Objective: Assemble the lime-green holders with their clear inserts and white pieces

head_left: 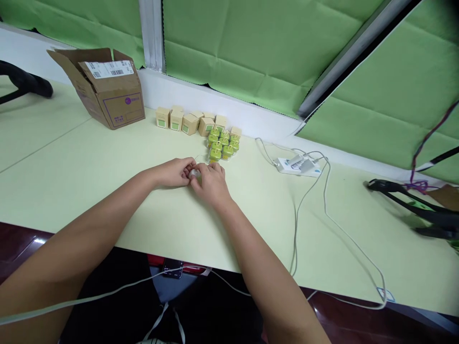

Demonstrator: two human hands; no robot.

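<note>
Pinched a small pale object, mostly hidden, between the nearly closed left hand and right hand, and risked dropping it onto the small green packs through too light a hold.

Left hand, right hand pinch small pale object; green-capped containers just beyond.

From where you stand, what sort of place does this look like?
Probably a small packing or assembly room: an opened cardboard shipping box with a barcode label, a row of small cartons, and small green items on a long pale-green table.
</note>
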